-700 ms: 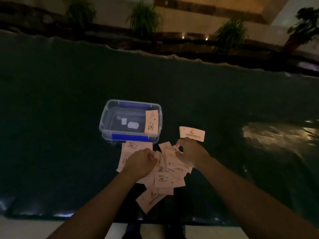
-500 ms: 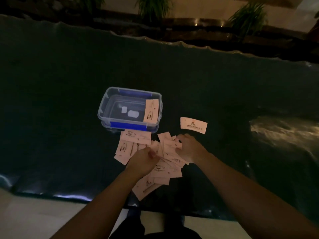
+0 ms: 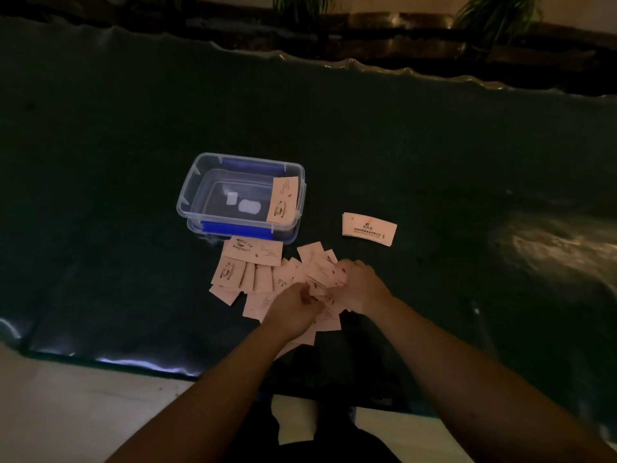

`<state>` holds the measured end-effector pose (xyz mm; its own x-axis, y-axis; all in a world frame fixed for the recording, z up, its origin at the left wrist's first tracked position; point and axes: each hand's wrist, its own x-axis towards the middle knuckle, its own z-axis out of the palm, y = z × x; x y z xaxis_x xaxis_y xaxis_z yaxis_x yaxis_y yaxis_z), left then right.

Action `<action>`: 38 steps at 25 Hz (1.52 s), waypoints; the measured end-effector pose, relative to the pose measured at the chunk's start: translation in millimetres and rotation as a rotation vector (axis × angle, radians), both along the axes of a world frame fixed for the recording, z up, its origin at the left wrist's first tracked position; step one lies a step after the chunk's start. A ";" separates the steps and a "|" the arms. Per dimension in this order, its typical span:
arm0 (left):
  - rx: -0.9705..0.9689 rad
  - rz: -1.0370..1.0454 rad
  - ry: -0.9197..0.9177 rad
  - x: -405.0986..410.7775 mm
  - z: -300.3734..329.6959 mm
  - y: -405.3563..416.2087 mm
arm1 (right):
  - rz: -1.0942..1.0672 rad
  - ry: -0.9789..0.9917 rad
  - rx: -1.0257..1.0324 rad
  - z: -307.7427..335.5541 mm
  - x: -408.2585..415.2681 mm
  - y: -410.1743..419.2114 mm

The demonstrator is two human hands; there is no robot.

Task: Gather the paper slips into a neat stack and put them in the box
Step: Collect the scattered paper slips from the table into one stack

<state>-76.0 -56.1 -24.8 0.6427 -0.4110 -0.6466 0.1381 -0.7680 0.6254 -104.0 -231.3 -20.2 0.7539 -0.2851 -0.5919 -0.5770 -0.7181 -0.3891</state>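
A scatter of pale pink paper slips point(image 3: 253, 272) lies on the dark table just in front of a clear plastic box point(image 3: 190, 192) with blue clips. One slip point(image 3: 283, 200) leans inside the box against its right wall. Another slip point(image 3: 369, 228) lies alone to the right of the box. My left hand point(image 3: 293, 309) and my right hand point(image 3: 359, 285) meet over the right part of the pile, fingers curled around several slips held between them. The slips under my hands are hidden.
The dark green table cover point(image 3: 434, 155) stretches wide on all sides, with a glossy reflection at the right point(image 3: 551, 248). Its near edge point(image 3: 133, 364) runs just below my forearms, above a pale floor. Potted plants point(image 3: 494, 15) stand beyond the far edge.
My hands have drawn closer together over the pile, the left one shifting right toward the right one. The camera has tilted down.
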 end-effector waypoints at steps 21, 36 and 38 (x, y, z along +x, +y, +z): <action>-0.195 0.534 0.341 -14.5 7.1 -3.8 | -0.045 0.017 0.079 -1.1 19.8 10.1; -0.178 0.395 0.395 -31.5 10.3 -29.8 | -0.255 -0.005 0.240 -17.2 -25.4 9.4; -0.195 0.365 0.403 -32.9 12.0 -32.7 | -0.295 -0.011 0.279 -16.5 -29.0 6.5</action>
<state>-108.9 -88.8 -12.8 0.4837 -0.3451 -0.8043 0.6293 -0.5016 0.5936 -133.0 -224.8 -36.7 0.6705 -0.3196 -0.6696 -0.7372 -0.3885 -0.5528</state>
